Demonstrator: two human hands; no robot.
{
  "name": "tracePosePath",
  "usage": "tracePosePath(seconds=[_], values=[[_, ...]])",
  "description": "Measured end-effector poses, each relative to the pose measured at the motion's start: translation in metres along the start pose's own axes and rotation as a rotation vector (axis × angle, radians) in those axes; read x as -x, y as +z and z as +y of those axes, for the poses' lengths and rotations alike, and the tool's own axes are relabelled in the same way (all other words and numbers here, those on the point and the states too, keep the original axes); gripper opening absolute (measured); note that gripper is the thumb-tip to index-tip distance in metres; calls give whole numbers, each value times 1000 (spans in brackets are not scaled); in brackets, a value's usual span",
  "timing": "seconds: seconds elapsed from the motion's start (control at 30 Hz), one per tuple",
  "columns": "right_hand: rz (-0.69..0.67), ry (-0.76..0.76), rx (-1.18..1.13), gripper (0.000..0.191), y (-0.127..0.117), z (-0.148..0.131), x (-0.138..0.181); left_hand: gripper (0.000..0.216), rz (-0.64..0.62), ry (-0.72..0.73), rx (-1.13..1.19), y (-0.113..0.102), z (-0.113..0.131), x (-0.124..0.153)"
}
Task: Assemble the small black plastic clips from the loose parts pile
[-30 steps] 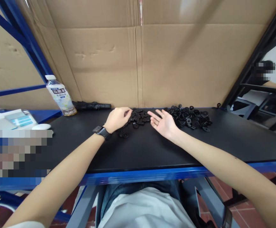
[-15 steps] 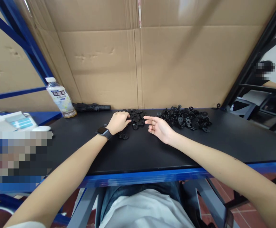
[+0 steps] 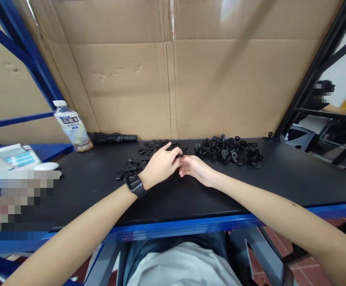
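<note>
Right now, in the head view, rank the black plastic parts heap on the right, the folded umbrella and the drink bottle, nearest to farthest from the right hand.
1. Heap of black plastic parts: just right of the right hand
2. Folded umbrella: left, at the back edge of the table
3. Drink bottle: farther left, beyond the umbrella

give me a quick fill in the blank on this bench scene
The left hand has a black ____ on its wrist.
The plastic bottle stands just left of a folded black ____.
The black bench top has a ____ front edge.
The small black discs lie in ____ loose heaps.

Missing words: watch; umbrella; blue; two
</note>
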State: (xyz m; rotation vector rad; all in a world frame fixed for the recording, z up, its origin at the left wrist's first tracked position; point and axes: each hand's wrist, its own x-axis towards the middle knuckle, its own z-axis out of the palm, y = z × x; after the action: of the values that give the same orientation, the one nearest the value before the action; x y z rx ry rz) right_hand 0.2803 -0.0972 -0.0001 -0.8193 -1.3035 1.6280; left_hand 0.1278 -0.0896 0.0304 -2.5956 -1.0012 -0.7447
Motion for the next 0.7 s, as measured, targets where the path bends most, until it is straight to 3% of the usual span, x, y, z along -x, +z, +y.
tracePosePath(seconds=[0.27,0.53,0.7], values=[[-21,23,-36,20,-4,0,-2,35,-73,26,-54,3,0,3],[-35,56,-70,24,-4,-1,-1,25,-76,257,-292,5,4,4],[-36,62,-90,25,-6,-1,-2,22,-109,286,-398,1,8,4]])
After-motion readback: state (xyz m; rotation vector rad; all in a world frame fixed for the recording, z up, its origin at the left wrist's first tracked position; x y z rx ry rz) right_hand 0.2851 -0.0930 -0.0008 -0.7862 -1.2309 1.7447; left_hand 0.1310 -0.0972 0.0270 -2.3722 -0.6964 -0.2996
